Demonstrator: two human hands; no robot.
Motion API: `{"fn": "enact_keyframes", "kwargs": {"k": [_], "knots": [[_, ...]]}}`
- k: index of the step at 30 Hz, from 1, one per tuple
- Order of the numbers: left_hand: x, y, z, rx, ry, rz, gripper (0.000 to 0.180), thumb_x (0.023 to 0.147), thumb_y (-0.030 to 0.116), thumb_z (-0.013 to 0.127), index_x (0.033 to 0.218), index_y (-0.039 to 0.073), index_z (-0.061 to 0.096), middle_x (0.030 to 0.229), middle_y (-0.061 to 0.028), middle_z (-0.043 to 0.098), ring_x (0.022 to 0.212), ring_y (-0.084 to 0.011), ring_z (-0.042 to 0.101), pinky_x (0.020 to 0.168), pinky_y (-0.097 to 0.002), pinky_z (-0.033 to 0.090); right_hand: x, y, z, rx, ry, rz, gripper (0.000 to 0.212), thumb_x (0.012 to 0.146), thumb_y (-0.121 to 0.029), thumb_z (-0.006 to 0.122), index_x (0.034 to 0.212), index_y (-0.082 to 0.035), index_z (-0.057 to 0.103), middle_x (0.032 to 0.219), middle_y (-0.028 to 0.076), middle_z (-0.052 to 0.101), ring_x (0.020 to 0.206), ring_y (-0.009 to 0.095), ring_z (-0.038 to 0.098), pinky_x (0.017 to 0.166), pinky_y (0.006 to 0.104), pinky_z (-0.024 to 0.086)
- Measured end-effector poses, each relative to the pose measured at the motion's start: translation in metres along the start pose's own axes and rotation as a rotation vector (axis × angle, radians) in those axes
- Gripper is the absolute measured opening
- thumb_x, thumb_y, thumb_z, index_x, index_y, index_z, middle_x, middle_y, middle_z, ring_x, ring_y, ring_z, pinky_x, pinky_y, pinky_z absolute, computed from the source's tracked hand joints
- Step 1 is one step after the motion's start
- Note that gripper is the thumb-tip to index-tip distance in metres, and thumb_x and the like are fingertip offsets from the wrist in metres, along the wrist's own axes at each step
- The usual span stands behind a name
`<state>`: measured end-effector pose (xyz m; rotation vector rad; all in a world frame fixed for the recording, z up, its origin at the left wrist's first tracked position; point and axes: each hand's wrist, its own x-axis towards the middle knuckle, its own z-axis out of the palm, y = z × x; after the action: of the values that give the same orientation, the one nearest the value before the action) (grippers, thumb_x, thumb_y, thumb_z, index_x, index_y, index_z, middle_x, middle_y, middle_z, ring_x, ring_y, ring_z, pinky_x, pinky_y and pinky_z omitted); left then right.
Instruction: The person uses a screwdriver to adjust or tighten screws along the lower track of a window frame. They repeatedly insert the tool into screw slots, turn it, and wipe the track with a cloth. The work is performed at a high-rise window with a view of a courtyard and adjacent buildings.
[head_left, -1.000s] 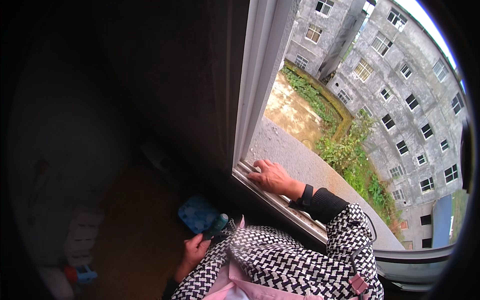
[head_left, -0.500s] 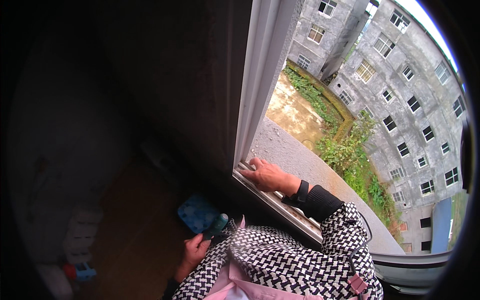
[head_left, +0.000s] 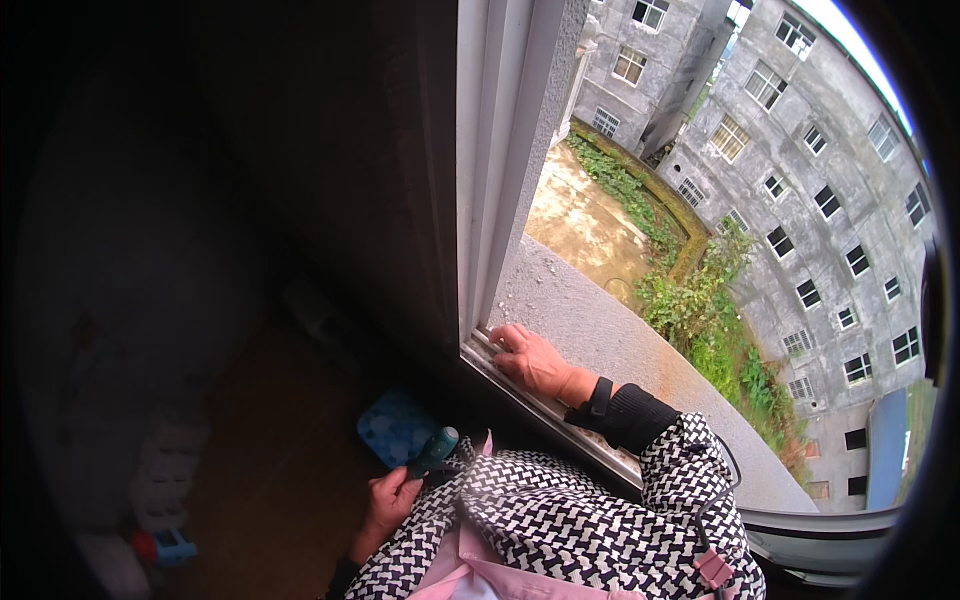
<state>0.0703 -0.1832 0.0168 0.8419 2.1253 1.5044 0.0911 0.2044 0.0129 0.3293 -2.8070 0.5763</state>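
My right hand (head_left: 535,362) rests on the window's bottom track (head_left: 565,420), close to the corner with the upright frame (head_left: 490,180). Its fingers are curled downward; whether anything lies beneath them is hidden. Low down in front of my body, my left hand (head_left: 390,502) is closed around a dark green tool handle (head_left: 437,450). The handle's rounded, lighter end points up and away, and its other end disappears in the hand and shadow. A black band (head_left: 597,398) circles my right wrist.
Outside the track runs a rough concrete ledge (head_left: 600,310), with a yard, plants and a grey building (head_left: 780,150) beyond. On the dark room side are a blue patterned object (head_left: 392,428), white stacked shapes (head_left: 165,465) and a red-and-blue item (head_left: 165,546).
My right hand has drawn slightly back from the frame corner, and its outstretched finger is now bent. The view has shifted a little; my left hand keeps its hold on the green handle.
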Motion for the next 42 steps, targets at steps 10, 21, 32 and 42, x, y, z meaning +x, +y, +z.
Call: {"fn": "enact_keyframes", "kwargs": {"k": [10, 21, 32, 42], "knots": [[-0.009, -0.032, 0.004, 0.037, -0.018, 0.006, 0.015, 0.097, 0.013, 0.070, 0.106, 0.002, 0.074, 0.075, -0.0136, 0.070, 0.063, -0.0174, 0.069, 0.059, -0.0306, 0.052, -0.011, 0.079, -0.088, -0.571, 0.018, 0.757, 0.035, 0.087, -0.011, 0.068, 0.122, -0.016, 0.074, 0.133, 0.023, 0.058, 0.120, 0.040, 0.057, 0.095, 0.0469, 0.051], [-0.005, 0.001, -0.003, 0.043, -0.029, -0.039, 0.015, 0.096, 0.014, 0.070, 0.107, 0.004, 0.073, 0.075, -0.0143, 0.069, 0.062, -0.0205, 0.069, 0.059, -0.0326, 0.052, 0.035, -0.028, -0.031, -0.290, -0.318, 0.119, 0.034, 0.095, -0.022, 0.058, 0.126, -0.023, 0.072, 0.136, 0.017, 0.052, 0.118, 0.033, 0.053, 0.090, 0.0442, 0.047], [-0.012, -0.012, 0.005, 0.026, 0.042, -0.067, 0.014, 0.095, 0.013, 0.071, 0.105, 0.003, 0.074, 0.077, -0.0158, 0.071, 0.064, -0.0230, 0.072, 0.059, -0.0330, 0.053, -0.008, -0.015, 0.006, -0.262, -0.219, -0.088, 0.020, 0.093, -0.019, 0.059, 0.097, -0.004, 0.072, 0.123, 0.007, 0.060, 0.113, 0.025, 0.053, 0.086, 0.0393, 0.043], [-0.012, -0.046, 0.003, 0.094, -0.032, -0.036, 0.015, 0.096, 0.014, 0.070, 0.104, 0.002, 0.073, 0.077, -0.0166, 0.071, 0.065, -0.0244, 0.072, 0.059, -0.0339, 0.053, -0.013, 0.081, -0.089, -0.830, 0.037, 0.633, 0.024, 0.089, -0.015, 0.069, 0.112, -0.012, 0.072, 0.139, 0.016, 0.057, 0.122, 0.036, 0.054, 0.095, 0.0463, 0.048]]}}
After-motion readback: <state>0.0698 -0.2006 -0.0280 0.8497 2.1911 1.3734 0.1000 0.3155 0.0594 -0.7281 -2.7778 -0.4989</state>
